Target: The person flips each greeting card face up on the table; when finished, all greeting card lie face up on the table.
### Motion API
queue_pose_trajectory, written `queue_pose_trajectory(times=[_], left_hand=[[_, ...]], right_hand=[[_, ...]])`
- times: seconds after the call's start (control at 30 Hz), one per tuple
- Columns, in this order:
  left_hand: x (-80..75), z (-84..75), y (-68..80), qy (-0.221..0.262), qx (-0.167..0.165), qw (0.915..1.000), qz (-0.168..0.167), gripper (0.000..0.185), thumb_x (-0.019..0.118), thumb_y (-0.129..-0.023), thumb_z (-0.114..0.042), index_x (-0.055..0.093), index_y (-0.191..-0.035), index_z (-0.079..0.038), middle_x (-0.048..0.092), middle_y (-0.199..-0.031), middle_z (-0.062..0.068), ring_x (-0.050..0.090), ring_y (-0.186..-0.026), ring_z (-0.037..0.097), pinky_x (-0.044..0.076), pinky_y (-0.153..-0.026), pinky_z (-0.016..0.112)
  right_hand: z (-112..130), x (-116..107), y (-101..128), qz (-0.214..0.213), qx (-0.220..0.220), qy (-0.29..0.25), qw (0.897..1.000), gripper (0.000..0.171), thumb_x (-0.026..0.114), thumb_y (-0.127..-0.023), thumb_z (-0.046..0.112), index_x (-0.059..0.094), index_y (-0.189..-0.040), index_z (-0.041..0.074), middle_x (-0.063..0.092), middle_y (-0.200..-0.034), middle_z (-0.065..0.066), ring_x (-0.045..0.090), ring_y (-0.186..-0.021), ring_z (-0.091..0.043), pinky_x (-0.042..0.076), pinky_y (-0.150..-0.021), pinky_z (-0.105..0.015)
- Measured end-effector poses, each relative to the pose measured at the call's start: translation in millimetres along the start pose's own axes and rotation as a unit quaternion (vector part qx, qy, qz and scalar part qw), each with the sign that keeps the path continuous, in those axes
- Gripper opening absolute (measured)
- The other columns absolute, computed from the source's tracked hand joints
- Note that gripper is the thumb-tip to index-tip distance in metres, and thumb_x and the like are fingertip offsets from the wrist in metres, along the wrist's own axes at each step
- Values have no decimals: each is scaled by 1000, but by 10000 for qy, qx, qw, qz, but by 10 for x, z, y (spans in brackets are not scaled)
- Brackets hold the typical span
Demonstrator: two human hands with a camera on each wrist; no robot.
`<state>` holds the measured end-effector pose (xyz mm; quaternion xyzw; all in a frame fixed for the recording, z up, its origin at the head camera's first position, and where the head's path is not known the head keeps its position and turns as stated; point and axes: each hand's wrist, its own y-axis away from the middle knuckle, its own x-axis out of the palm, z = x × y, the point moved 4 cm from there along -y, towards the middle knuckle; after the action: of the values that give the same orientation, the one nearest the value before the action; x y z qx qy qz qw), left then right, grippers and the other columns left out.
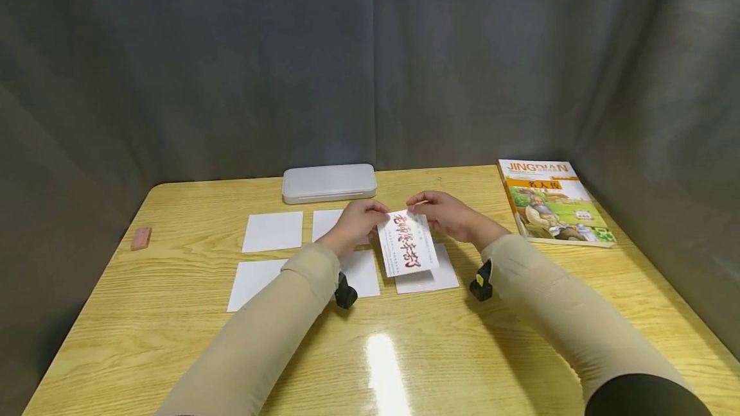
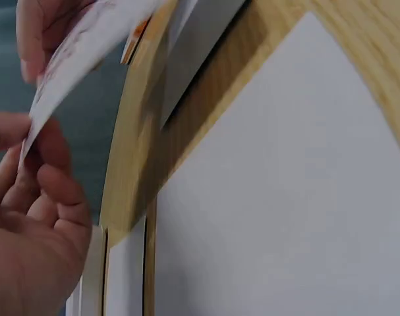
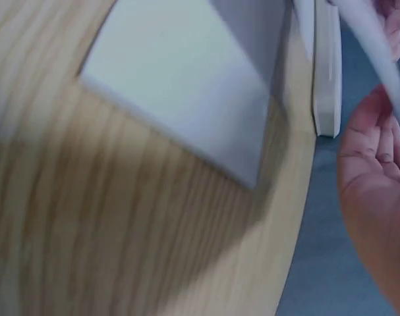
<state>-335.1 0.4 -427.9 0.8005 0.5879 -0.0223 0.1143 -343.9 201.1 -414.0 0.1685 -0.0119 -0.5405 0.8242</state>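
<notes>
A white card with red handwritten-style characters is held up between both hands, tilted above the table. At its upper left corner my left hand pinches it between thumb and fingers; the left wrist view shows this grip on the card closely. My right hand pinches the upper right corner, also seen with the hand in the right wrist view. Beneath the card lies a white paper square, partly covered by it. Other white squares lie in rows to the left, some partly hidden by my left arm.
A white flat case sits at the table's back edge, just beyond the hands. To the right lies a book with a colourful cover. A small pinkish block is near the left edge. Grey curtain surrounds the wooden table.
</notes>
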Motion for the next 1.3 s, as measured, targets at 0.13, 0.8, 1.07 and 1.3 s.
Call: queue_pose_trajectory(times=[0.13,0.8,1.07,1.3], left_hand=[[-157,45,-15,700,-45,9930,-951,17,60,-102,-8,67,-115,0,61,-97,6,54,-77,14,49,-70,28],[-151,61,24,360,-211,9958,-815,13,60,-103,-10,61,-112,0,60,-99,9,60,-91,22,51,-78,34],[-12,-75,76,-2767,756,9580,56,35,60,-101,-15,61,-131,3,61,-129,18,60,-115,30,49,-99,42],[249,-113,108,-4611,1065,8732,1165,36,60,-102,-20,66,-130,1,58,-142,15,52,-134,28,40,-113,41]], right_hand=[[-52,-98,14,-171,1,-842,9963,29,49,-109,12,48,-132,-5,65,-98,-2,63,-77,-8,55,-72,-21],[-123,-216,69,-947,-8,-1023,9902,12,57,-106,5,54,-116,-1,62,-100,-4,64,-80,-10,57,-78,-21],[-196,-284,55,-952,268,-235,9948,19,58,-105,4,54,-119,-8,63,-96,-4,62,-82,-10,57,-79,-23],[-242,-290,-28,-1076,582,312,9920,20,60,-104,6,56,-118,-7,62,-94,-5,59,-80,-12,56,-74,-21]])
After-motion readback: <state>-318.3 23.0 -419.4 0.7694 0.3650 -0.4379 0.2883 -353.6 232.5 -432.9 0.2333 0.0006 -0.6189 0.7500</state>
